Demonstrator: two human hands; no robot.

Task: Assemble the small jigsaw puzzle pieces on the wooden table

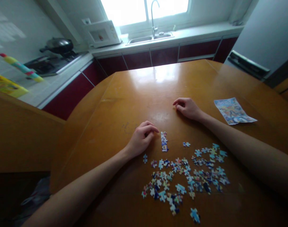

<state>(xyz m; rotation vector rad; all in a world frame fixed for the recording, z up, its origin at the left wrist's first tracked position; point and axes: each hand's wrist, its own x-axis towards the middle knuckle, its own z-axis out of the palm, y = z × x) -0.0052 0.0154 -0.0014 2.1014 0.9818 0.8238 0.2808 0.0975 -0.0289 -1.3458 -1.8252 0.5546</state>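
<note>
My left hand [144,136] rests on the table just left of a short joined strip of jigsaw pieces [164,142]. Its fingers are loosely bent and apart, index fingertip close to the strip's top end, and it holds nothing. Farther off to the right, my right hand [187,108] lies on the bare wood, fingers curved with a gap between index finger and thumb, nothing in it. Toward me spreads a heap of loose jigsaw pieces [181,167], mostly light blue, white and dark blue. A small pair of pieces [186,144] sits apart, right of the strip.
A creased printed picture sheet [234,110] lies beyond my right forearm on the wooden table [98,126]. One loose piece [195,215] is near the front edge. Past the table are a sink [148,38], a microwave [102,34] and a stove with a pan [60,45].
</note>
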